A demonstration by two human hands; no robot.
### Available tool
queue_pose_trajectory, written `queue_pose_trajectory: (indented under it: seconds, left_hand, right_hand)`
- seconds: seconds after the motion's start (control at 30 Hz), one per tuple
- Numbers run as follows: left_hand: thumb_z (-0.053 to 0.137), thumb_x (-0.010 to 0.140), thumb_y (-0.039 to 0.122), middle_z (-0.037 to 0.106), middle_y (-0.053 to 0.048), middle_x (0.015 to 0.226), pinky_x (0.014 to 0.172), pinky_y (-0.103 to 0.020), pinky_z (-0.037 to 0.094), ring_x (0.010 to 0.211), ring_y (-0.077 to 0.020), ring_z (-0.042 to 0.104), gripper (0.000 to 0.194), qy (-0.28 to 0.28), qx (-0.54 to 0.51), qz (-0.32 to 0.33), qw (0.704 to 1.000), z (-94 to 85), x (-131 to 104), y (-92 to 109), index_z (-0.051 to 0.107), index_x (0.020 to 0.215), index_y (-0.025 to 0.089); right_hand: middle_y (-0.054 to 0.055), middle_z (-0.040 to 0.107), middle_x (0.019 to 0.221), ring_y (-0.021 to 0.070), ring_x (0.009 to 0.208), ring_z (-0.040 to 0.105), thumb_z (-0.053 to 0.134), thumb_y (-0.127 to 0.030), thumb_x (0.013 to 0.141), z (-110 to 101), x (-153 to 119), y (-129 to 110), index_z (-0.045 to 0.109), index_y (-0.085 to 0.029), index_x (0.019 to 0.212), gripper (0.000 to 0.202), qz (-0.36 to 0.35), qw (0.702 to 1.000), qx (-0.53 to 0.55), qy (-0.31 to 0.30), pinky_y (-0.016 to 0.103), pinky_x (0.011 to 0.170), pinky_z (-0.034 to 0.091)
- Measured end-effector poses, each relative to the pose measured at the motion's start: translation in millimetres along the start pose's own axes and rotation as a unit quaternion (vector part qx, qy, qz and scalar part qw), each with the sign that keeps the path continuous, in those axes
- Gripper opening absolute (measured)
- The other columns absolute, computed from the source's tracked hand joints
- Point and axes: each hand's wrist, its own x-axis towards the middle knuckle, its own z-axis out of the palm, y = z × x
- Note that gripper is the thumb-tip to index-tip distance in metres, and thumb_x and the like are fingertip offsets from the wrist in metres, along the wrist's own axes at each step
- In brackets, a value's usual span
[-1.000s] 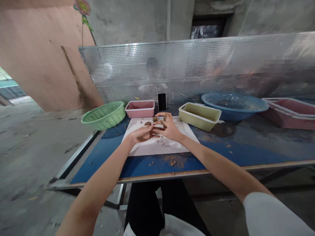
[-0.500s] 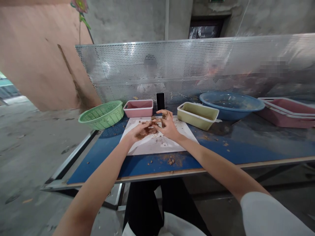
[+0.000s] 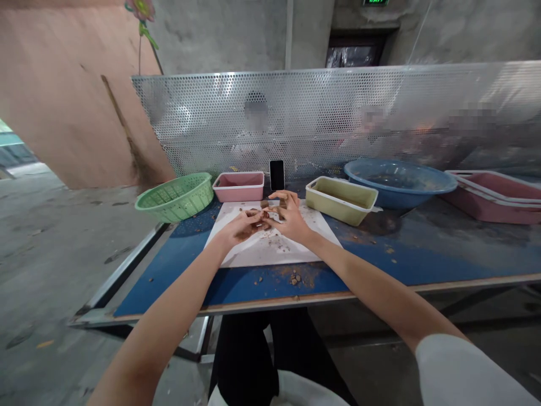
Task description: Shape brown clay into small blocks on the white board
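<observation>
My left hand [image 3: 243,226] and my right hand [image 3: 291,219] meet over a white board [image 3: 236,258]. Their fingertips pinch at a small dark brown lump [image 3: 265,216], mostly covered by the fingers, so its kind is hard to make out. On my right hand the index finger arches above the others. Brown dirt stains the fingers of both. Just beyond the fingertips a brown chunk [image 3: 264,204] lies at the far part of the board. Brown crumbs [image 3: 276,242] are scattered on the board below my hands.
Along the back stand a green basket [image 3: 175,198], a pink bin [image 3: 239,193], a phone [image 3: 276,175], a yellow-green bin [image 3: 338,204], a blue basin [image 3: 391,194] and stacked pink bins [image 3: 486,206]. A perforated metal screen [image 3: 304,113] rises behind. Brown bits [image 3: 295,277] lie near the table's front edge.
My left fingers have closed in more around the brown lump, and less of the dirty palm shows. My right hand stays almost in place. The view has shifted slightly.
</observation>
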Motion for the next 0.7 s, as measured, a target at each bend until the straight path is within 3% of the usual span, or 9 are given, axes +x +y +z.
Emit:
queue_pose_trajectory:
  seconds: [0.37, 0.7]
  left_hand:
    - [0.097, 0.074, 0.024, 0.079, -0.008, 0.094, 0.089, -0.038, 0.062, 0.09, -0.021, 0.074, 0.022, 0.011, -0.042, 0.016, 0.999, 8.8, -1.3, -1.8, 0.081, 0.086, 0.015]
    - [0.1, 0.069, 0.022, 0.076, -0.006, 0.084, 0.084, -0.035, 0.059, 0.078, -0.0174, 0.071, 0.025, 0.01, -0.049, 0.019, 0.999, 6.3, 0.4, -3.2, 0.079, 0.081, 0.014]
  right_hand:
    - [0.009, 0.062, 0.135, 0.0304, 0.128, 0.052, 0.074, -0.046, 0.098, -1.3, 0.4, 0.9, 0.083, -0.032, 0.11, 0.021, 0.027, 0.999, 0.027, 0.025, 0.056, 0.116, 0.041]
    - [0.009, 0.062, 0.134, 0.0325, 0.129, 0.049, 0.073, -0.048, 0.098, -2.0, -0.7, -4.7, 0.081, -0.034, 0.118, 0.026, 0.036, 0.999, 0.0, 0.011, 0.056, 0.114, 0.039]
